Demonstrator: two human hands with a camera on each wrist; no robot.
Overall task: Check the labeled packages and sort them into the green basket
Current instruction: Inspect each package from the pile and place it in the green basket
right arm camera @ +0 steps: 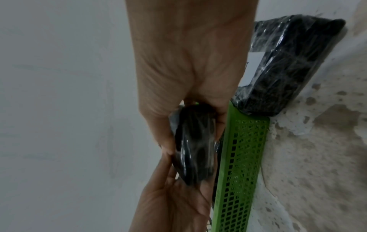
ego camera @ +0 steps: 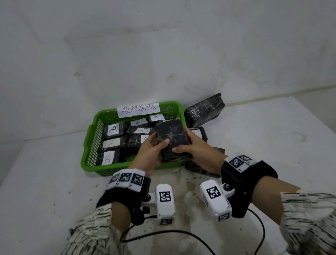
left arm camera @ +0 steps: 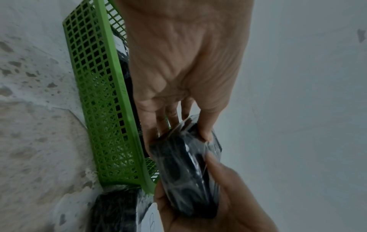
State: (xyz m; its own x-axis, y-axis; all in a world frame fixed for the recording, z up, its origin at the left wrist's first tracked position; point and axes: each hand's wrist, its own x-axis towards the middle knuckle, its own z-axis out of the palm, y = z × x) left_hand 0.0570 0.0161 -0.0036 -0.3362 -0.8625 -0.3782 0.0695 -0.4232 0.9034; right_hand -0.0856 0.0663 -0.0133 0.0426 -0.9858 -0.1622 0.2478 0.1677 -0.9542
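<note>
A black, plastic-wrapped package (ego camera: 172, 136) is held upright over the near right corner of the green basket (ego camera: 95, 144). My left hand (ego camera: 159, 142) grips its left edge and my right hand (ego camera: 185, 145) grips its lower right. The side facing me shows no label. The left wrist view shows the package (left arm camera: 186, 172) pinched between both hands beside the basket (left arm camera: 103, 109). In the right wrist view the package (right arm camera: 194, 149) sits between thumb and fingers. Several black packages with white "A" labels (ego camera: 113, 129) lie in the basket.
A paper sign reading "ABNORMAL" (ego camera: 138, 109) stands on the basket's far rim. More black packages lie on the white table right of the basket: one at the back (ego camera: 204, 110) and one near my right wrist (ego camera: 201, 167). A wall stands behind the table.
</note>
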